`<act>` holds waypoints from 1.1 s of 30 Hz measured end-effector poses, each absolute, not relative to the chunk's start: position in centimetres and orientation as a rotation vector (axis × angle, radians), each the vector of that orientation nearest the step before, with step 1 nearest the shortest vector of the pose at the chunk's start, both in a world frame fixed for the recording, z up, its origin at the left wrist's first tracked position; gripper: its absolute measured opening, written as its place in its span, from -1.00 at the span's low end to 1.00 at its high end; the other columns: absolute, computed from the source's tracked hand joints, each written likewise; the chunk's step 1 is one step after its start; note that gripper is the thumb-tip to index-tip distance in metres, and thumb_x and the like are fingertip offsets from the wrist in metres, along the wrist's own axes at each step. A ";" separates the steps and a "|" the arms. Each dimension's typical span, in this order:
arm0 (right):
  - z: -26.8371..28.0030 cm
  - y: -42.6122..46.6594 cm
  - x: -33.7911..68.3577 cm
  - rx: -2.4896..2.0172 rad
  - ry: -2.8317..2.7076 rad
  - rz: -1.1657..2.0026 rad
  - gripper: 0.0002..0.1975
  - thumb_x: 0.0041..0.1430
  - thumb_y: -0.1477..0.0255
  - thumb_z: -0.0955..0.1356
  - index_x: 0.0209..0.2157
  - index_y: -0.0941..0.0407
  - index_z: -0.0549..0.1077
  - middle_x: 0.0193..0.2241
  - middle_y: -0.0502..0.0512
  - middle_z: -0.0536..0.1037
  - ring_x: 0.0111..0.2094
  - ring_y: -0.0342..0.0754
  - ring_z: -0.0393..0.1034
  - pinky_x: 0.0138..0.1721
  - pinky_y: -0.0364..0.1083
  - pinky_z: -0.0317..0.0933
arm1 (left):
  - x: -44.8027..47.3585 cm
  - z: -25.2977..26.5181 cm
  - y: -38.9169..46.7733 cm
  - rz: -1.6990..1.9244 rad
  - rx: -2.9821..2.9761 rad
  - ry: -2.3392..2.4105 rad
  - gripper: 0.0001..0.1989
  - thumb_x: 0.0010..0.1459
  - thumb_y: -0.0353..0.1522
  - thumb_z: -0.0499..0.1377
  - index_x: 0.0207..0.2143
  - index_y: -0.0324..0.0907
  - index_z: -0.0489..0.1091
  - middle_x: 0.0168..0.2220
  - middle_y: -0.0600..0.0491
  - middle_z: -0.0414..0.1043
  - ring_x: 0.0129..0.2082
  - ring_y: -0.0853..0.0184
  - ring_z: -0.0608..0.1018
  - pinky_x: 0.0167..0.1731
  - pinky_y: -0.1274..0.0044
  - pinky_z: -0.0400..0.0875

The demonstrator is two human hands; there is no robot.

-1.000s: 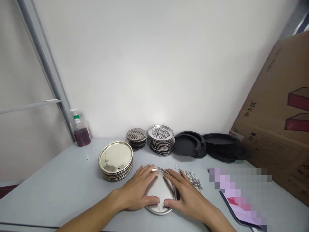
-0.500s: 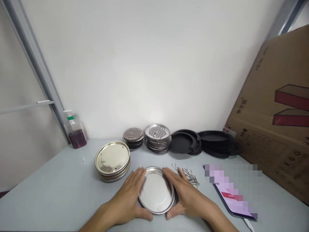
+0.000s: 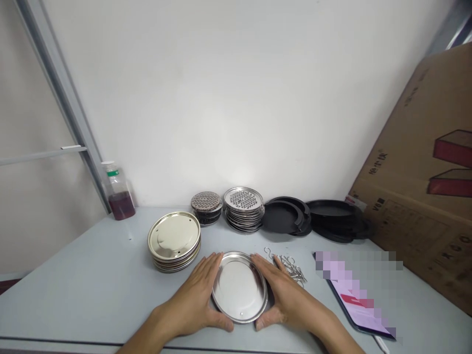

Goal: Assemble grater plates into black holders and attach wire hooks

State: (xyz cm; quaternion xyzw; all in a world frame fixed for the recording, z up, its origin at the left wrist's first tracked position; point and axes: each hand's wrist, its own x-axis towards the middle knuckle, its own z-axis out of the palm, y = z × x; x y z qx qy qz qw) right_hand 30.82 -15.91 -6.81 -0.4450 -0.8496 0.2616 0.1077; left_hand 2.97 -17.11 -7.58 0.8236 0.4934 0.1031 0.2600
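A round silver metal lid (image 3: 239, 290) with a raised rim and a small hole near its front edge lies at the middle front of the table. My left hand (image 3: 197, 297) clasps its left side, fingertips at the rim's far edge and thumb at the near edge. On the opposite side my right hand (image 3: 282, 295) mirrors that hold, with fingers and thumb curved along the rim. Just beyond my right fingers lies a small heap of metal wire clips (image 3: 291, 268). A stack of gold-toned round lids (image 3: 174, 237) stands to the left of my left hand.
Along the wall are dark perforated discs (image 3: 206, 201), silver perforated discs (image 3: 244, 199) and black round trays (image 3: 280, 219), (image 3: 334, 209). A bottle of dark red liquid (image 3: 121, 204) stands back left. On the right are a phone (image 3: 359, 300) with a cable and a cardboard box (image 3: 416, 147).
The camera view has shifted slightly, bringing the table's front edge into sight. Both hands stay around the silver lid, which has hardly moved.
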 end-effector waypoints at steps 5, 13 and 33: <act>-7.1 -15.8 30.9 -1.301 -2.492 0.766 0.21 -0.16 -0.01 0.50 0.38 0.19 -0.08 0.36 0.37 -0.03 0.38 0.29 -0.22 0.34 0.28 -0.55 | 3.1 -7.4 -17.1 0.212 2.214 1.380 0.33 -0.22 0.06 0.40 0.41 -0.25 -0.26 0.42 -0.23 -0.38 0.40 -0.05 -0.20 0.35 0.13 -0.18; -6.9 -15.8 30.8 -1.307 -2.501 0.768 0.22 -0.17 -0.02 0.50 0.38 0.21 -0.07 0.36 0.38 -0.02 0.38 0.29 -0.21 0.33 0.27 -0.55 | 3.1 -7.2 -17.2 0.230 2.192 1.382 0.34 -0.24 0.03 0.42 0.41 -0.23 -0.26 0.42 -0.20 -0.37 0.40 -0.05 -0.20 0.34 0.12 -0.17; -6.8 -15.8 30.8 -1.316 -2.483 0.786 0.22 -0.18 -0.03 0.50 0.38 0.20 -0.07 0.36 0.37 -0.02 0.38 0.28 -0.22 0.34 0.28 -0.51 | 2.7 -7.7 -17.0 0.278 2.218 1.324 0.25 -0.25 0.10 0.39 0.39 -0.06 -0.11 0.43 -0.16 -0.33 0.39 -0.16 -0.19 0.31 0.01 -0.16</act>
